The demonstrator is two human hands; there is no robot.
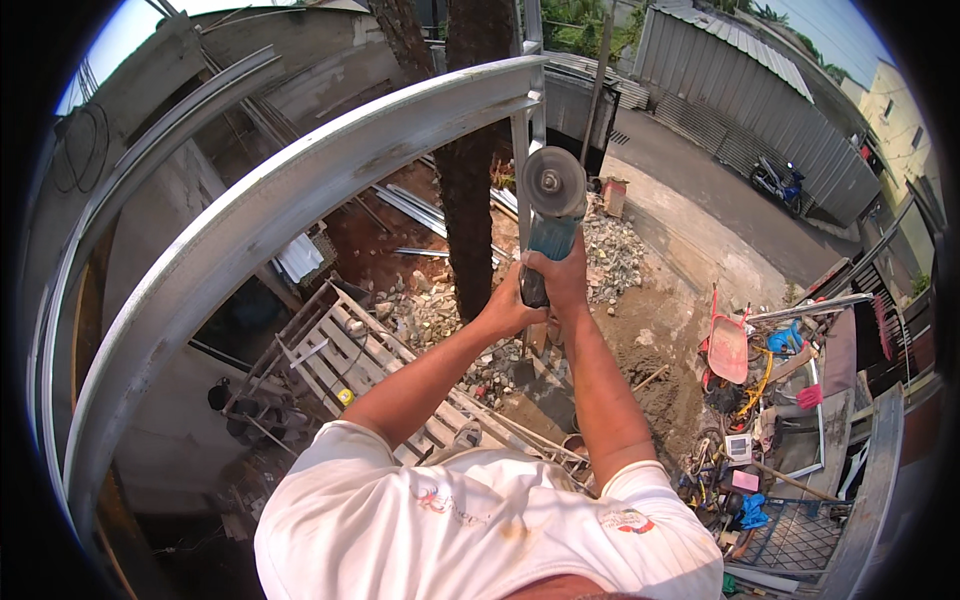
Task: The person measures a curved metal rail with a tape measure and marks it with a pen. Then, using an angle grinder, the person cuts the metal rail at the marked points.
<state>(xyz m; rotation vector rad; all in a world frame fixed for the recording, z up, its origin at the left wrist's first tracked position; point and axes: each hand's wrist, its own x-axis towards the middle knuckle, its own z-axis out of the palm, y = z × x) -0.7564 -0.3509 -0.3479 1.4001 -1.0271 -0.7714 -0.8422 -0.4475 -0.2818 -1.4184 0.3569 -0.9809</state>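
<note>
Both my arms reach forward, with an angle grinder [553, 236] held between my hands. My right hand [567, 274] wraps round the teal body, just behind the disc end. Lower down, my left hand [508, 305] is closed around the dark rear part of the grinder. The grinder's round grey disc [568, 184] points away from me. It stands in front of a galvanised steel post [537, 105]; I cannot tell whether they touch. A long steel beam [300, 165] curves in the view from the lower left to that post.
Below me is a wooden slatted platform [375, 352]. A tree trunk [470, 200] rises close behind the grinder. Broken rubble [615, 250] covers the ground. At the right stands a red wheelbarrow [728, 348] beside heaped tools and scrap. Someone crouches [255, 415] at lower left.
</note>
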